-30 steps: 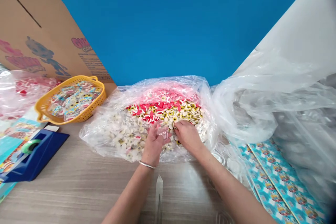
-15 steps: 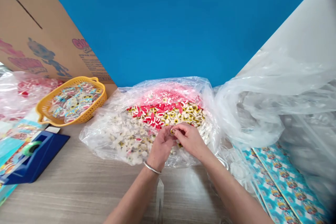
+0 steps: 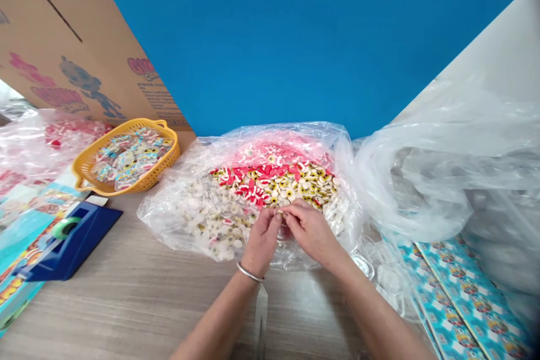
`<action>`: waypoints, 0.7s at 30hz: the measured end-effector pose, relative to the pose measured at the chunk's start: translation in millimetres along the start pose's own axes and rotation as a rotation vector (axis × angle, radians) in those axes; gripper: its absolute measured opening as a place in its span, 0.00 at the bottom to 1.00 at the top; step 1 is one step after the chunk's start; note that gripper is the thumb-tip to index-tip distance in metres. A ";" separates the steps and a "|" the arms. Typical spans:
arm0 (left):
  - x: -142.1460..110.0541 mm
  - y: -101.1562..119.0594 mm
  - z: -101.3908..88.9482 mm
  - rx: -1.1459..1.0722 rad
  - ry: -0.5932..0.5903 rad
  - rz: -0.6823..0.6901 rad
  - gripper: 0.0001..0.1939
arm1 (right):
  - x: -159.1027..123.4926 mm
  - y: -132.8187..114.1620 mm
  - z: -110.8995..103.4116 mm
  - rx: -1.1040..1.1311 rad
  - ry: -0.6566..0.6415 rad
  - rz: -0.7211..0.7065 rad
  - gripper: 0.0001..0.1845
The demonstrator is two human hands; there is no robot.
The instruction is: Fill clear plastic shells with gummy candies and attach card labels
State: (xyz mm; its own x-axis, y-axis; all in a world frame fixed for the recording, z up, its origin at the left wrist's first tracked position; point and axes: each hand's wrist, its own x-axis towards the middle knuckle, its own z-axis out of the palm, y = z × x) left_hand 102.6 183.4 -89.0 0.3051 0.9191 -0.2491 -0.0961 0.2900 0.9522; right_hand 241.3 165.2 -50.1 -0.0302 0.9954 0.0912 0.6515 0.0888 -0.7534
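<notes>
My left hand (image 3: pixel 264 239) and my right hand (image 3: pixel 311 230) meet over the front of an open clear plastic bag (image 3: pixel 169 225). Their fingers are closed, fingertips together, around a small pale round piece (image 3: pixel 279 212). Just below, between the hands, shows a small clear plastic piece (image 3: pixel 283 232) with something reddish in it; its kind is hard to make out. Behind my fingers the bag is full of loose eye-shaped candies (image 3: pixel 312 183), white and yellow with dark centres, and red-and-white candies (image 3: pixel 259 194). A metal bangle (image 3: pixel 250 273) circles my left wrist.
A yellow basket (image 3: pixel 78 171) of wrapped packets (image 3: pixel 130 157) stands left, near a blue tape dispenser (image 3: pixel 90 236) and a printed carton (image 3: pixel 105 28). Crumpled clear plastic (image 3: pixel 413 191) and printed blue sheets (image 3: pixel 459 292) lie right. A blue panel (image 3: pixel 270 39) rises behind.
The view has shifted slightly left. My fingertips have drawn closer together, and the small clear plastic piece now shows below them; an eye-shaped piece showed at my right fingertips before.
</notes>
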 end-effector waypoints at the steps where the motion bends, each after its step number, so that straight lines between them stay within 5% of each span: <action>1: -0.2 -0.6 -0.5 0.020 -0.001 0.011 0.13 | 0.3 -0.6 -0.6 -0.005 -0.005 0.004 0.13; 10: 4.0 -5.9 -0.5 0.088 0.082 -0.034 0.15 | -6.3 -2.7 6.9 0.031 0.105 0.170 0.05; 17: 1.3 -4.1 1.4 0.083 0.142 -0.011 0.14 | -20.0 4.2 10.3 0.015 0.100 -0.111 0.09; 21: 1.1 -4.4 1.5 0.084 0.123 -0.017 0.14 | -22.9 2.2 15.2 -0.024 0.141 -0.068 0.14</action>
State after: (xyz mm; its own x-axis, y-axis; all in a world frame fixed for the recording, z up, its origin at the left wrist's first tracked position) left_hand 104.8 182.8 -93.2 0.1872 0.9416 -0.2799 -0.0107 0.2869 0.9579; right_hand 231.9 143.1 -63.8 0.0306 0.9720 0.2329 0.6695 0.1531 -0.7269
